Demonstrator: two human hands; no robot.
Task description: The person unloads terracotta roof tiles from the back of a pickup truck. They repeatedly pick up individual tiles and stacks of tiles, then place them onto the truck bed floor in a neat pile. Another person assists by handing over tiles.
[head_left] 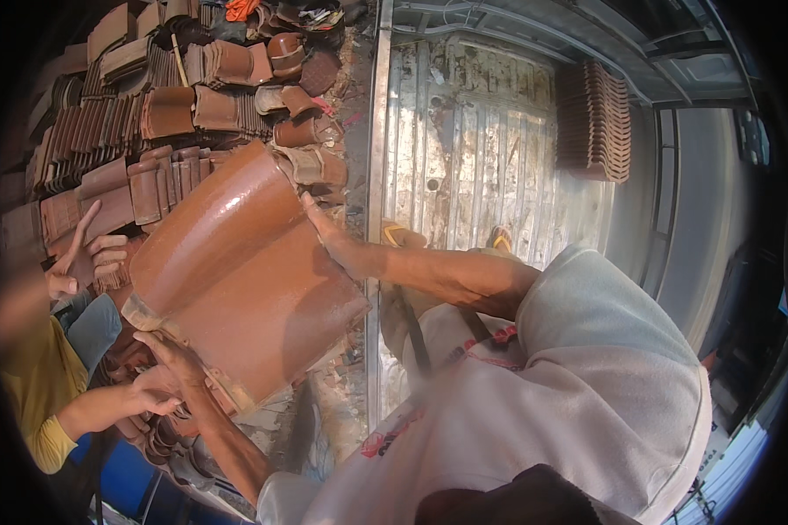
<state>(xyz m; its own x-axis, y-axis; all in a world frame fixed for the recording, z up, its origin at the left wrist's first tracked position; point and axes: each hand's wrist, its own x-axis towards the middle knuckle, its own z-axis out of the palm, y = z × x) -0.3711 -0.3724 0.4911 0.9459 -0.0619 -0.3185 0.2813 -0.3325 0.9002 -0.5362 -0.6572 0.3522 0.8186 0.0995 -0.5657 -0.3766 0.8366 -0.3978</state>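
Tile stack between 2 hands, truck bed to the right.
Stack of curved brown clay roof tiles (245, 280) sits centre-left: left hand (171, 354) under its near edge, right hand (328, 234) on its far right edge. Heap of loose clay tiles (158, 114) lies behind and left. Ribbed metal truck bed (473, 149) lies right, with a neat row of stacked tiles (595, 118) at its far right. A co-worker's hands (87, 258) are at the left.
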